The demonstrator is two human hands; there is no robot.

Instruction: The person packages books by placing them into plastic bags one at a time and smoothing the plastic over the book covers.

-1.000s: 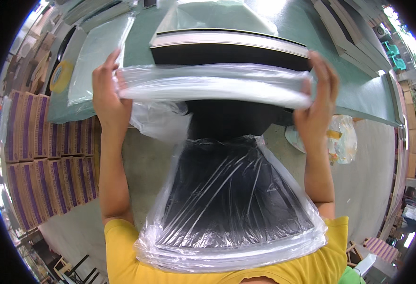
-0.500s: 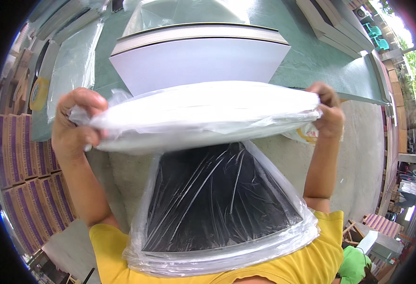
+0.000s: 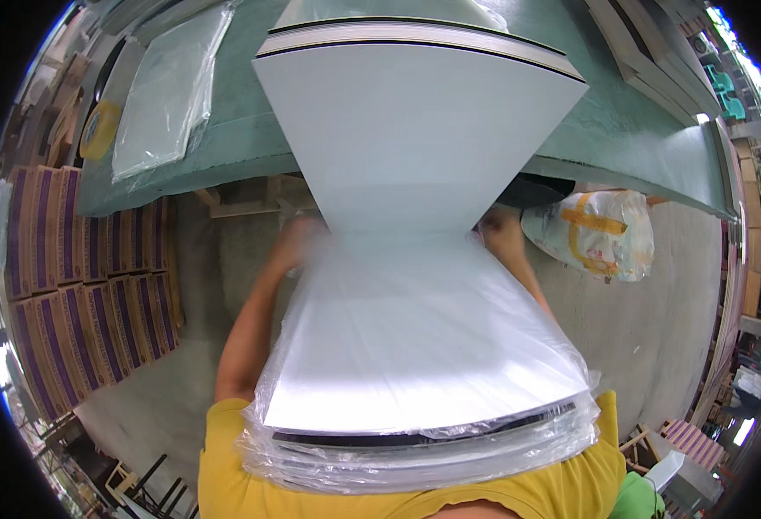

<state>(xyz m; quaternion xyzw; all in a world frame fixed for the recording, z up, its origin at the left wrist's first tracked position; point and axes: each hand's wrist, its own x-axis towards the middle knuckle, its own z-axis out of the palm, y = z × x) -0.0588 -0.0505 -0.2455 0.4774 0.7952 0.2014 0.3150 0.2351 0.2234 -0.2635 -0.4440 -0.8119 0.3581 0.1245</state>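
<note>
A stack of white panels with black edges (image 3: 415, 130) runs from the green table (image 3: 640, 130) down to my chest. Its near half sits inside a clear plastic bag (image 3: 415, 346), and its far half is bare. My left hand (image 3: 298, 238) is blurred and grips the bag's open edge on the stack's left side. On the right side, my right hand (image 3: 497, 229) holds the same edge and is partly hidden behind the stack. Both hands are just below the table's front edge.
A pile of clear bags (image 3: 168, 86) and a yellow tape roll (image 3: 95, 130) lie on the table's left part. More stacked panels (image 3: 648, 43) lie at the far right. Purple cartons (image 3: 69, 285) line the floor on the left. A white and yellow sack (image 3: 597, 233) sits on the floor at right.
The stack showed a black face inside the bag and now shows a white face. My hands have come down from the raised bag mouth to the stack's sides.
</note>
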